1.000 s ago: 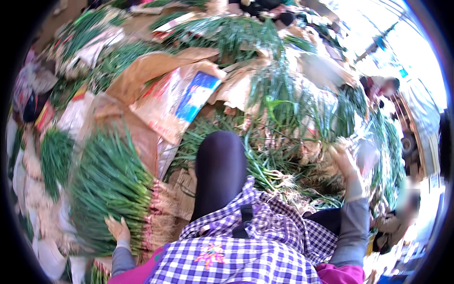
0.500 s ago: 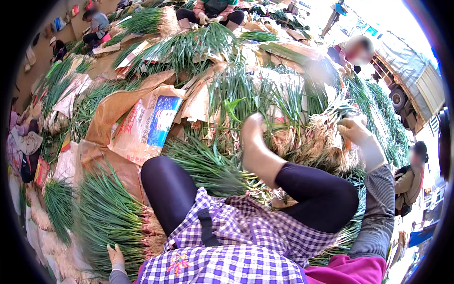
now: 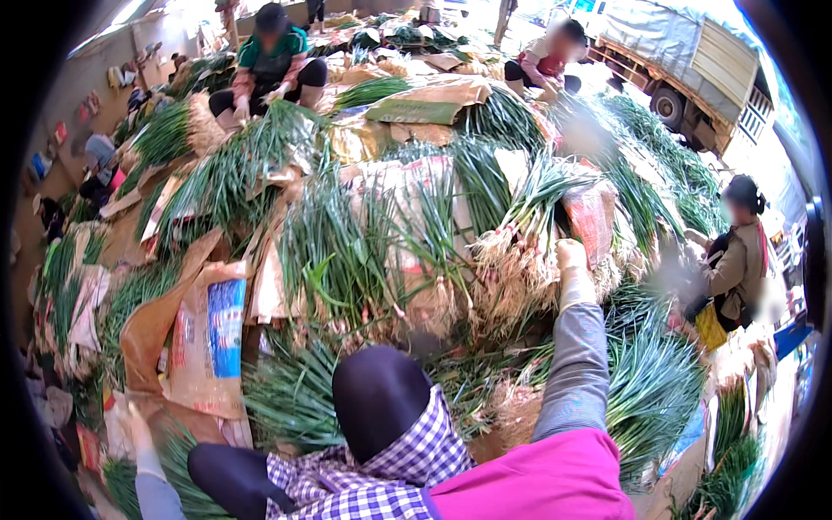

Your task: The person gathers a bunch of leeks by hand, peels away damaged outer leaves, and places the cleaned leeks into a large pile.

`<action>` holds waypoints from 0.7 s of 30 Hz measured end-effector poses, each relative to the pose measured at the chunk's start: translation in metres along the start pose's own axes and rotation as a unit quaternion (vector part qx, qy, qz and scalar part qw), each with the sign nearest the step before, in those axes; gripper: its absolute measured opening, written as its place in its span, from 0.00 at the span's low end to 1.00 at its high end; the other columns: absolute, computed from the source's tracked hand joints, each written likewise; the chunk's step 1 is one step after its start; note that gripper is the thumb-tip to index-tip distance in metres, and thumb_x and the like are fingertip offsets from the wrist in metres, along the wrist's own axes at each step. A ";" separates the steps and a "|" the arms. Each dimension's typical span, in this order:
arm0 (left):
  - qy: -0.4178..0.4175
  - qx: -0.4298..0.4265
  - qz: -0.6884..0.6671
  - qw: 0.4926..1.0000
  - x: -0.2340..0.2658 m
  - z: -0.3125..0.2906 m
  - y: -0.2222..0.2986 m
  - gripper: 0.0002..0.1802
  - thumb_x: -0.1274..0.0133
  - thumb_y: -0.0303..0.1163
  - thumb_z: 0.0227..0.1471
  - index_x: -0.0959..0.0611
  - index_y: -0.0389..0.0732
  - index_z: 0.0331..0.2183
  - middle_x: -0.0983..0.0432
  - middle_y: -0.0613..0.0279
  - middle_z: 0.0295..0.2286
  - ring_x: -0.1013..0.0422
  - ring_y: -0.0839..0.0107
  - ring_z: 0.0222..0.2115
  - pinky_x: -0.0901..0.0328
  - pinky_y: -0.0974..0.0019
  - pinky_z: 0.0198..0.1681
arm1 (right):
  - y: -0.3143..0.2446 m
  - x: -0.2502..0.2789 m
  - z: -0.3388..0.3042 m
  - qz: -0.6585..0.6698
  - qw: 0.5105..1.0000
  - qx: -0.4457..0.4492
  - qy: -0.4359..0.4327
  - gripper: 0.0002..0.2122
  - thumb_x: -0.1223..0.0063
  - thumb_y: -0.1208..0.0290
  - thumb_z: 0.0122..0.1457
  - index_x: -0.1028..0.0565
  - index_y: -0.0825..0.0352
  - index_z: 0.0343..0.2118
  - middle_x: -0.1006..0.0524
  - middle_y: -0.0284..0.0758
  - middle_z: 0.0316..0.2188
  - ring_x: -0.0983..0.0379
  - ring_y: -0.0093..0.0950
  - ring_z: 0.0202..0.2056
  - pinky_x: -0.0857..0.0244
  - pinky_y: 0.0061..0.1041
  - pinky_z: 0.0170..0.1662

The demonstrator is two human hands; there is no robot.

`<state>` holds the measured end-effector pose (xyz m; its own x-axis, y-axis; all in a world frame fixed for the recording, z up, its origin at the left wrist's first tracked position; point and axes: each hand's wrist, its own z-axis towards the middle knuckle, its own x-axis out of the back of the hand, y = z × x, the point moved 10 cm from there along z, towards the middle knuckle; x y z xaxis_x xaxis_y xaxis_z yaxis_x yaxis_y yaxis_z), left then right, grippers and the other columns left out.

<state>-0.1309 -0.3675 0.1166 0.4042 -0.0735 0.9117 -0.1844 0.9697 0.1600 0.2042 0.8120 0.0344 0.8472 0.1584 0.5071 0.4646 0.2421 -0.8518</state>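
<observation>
My right hand point(image 3: 570, 254), in a pale glove, reaches forward with its arm stretched out. Its fingers are closed at the root end of a loose bunch of spring onions point(image 3: 518, 247), whose green tops point up and away. The bunch lies on a row of more spring onions point(image 3: 334, 251) with pale, stringy roots hanging toward me. At the lower left, my left hand point(image 3: 137, 426) is gloved and somewhat blurred. Its fingers look stretched out, holding nothing, beside a brown paper sack point(image 3: 208, 347) and above green onion leaves point(image 3: 178, 464).
More onion heaps point(image 3: 654, 386) lie on my right. A person in green point(image 3: 273, 65) sits at the far left, another person point(image 3: 550, 61) sits far right, and one point(image 3: 737, 251) stands at the right. A covered truck point(image 3: 676, 52) is parked behind.
My view has swung, so the scene sits further left and lower. My right arm has straightened, its hand still at the onion roots. My left hand has left the near onion pile.
</observation>
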 end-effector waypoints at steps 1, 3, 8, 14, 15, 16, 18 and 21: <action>0.079 -0.013 -0.207 0.975 -0.013 0.038 0.016 0.31 0.55 0.39 0.53 0.38 0.27 0.52 0.38 0.40 0.50 0.38 0.52 0.49 0.46 0.60 0.54 | 0.007 -0.020 0.003 -0.007 1.000 0.002 0.019 0.09 0.53 0.67 0.49 0.24 0.67 0.26 0.28 0.34 0.17 0.37 0.22 0.13 0.45 0.23 0.14; -0.093 -0.041 -0.365 0.925 -0.045 0.027 0.218 0.28 0.54 0.31 0.51 0.38 0.28 0.52 0.34 0.52 0.45 0.35 0.67 0.42 0.41 0.68 0.48 | 0.037 0.001 0.038 -0.029 0.996 0.012 0.078 0.14 0.52 0.61 0.49 0.24 0.70 0.24 0.27 0.36 0.17 0.34 0.26 0.15 0.42 0.26 0.18; -0.331 -0.267 -0.479 0.768 -0.111 -0.045 0.550 0.25 0.52 0.31 0.52 0.34 0.36 0.51 0.34 0.54 0.46 0.34 0.70 0.45 0.40 0.70 0.49 | 0.035 -0.070 -0.002 0.151 0.978 -0.139 0.024 0.23 0.46 0.52 0.49 0.27 0.75 0.25 0.26 0.41 0.16 0.29 0.31 0.16 0.37 0.30 0.20; -0.563 -0.380 -0.423 0.600 -0.047 -0.261 0.840 0.42 0.46 0.45 0.50 0.48 0.39 0.58 0.46 0.45 0.55 0.47 0.55 0.56 0.48 0.58 0.58 | -0.031 -0.093 0.002 0.411 0.910 -0.047 -0.023 0.23 0.39 0.79 0.46 0.31 0.72 0.47 0.23 0.35 0.34 0.27 0.24 0.32 0.34 0.22 0.38; -0.558 -0.406 -0.385 0.612 -0.043 -0.283 0.862 0.46 0.44 0.48 0.47 0.49 0.39 0.58 0.47 0.43 0.55 0.48 0.54 0.57 0.49 0.57 0.59 | -0.021 -0.091 0.002 0.385 0.919 -0.078 -0.021 0.20 0.40 0.79 0.46 0.29 0.73 0.45 0.23 0.36 0.32 0.27 0.24 0.29 0.34 0.22 0.34; -0.566 -0.398 -0.414 0.591 -0.048 -0.296 0.879 0.50 0.42 0.50 0.45 0.51 0.39 0.59 0.48 0.42 0.56 0.49 0.53 0.57 0.51 0.58 0.59 | -0.013 -0.096 -0.001 0.364 0.925 -0.112 -0.024 0.18 0.40 0.78 0.47 0.28 0.75 0.42 0.23 0.36 0.31 0.27 0.24 0.27 0.34 0.21 0.31; -0.638 -0.301 -0.505 0.498 -0.100 -0.319 0.894 0.52 0.41 0.51 0.43 0.52 0.41 0.59 0.48 0.41 0.55 0.48 0.55 0.56 0.51 0.59 0.58 | -0.035 -0.117 -0.028 0.406 0.903 -0.121 -0.078 0.10 0.42 0.75 0.49 0.26 0.77 0.32 0.24 0.38 0.25 0.30 0.24 0.18 0.36 0.21 0.20; -0.685 -0.265 -0.468 0.492 -0.098 -0.345 0.900 0.42 0.48 0.38 0.53 0.55 0.44 0.59 0.41 0.52 0.51 0.42 0.70 0.51 0.47 0.67 0.55 | -0.060 -0.133 -0.059 0.506 0.836 -0.178 -0.118 0.09 0.46 0.76 0.53 0.28 0.75 0.35 0.25 0.39 0.26 0.29 0.26 0.21 0.33 0.22 0.22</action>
<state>-0.0272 0.5926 0.0401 -0.9596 -0.2813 -0.0084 -0.0848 0.2606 0.9617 0.0786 0.7203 0.0100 0.7976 0.3041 -0.5210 -0.3769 -0.4231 -0.8240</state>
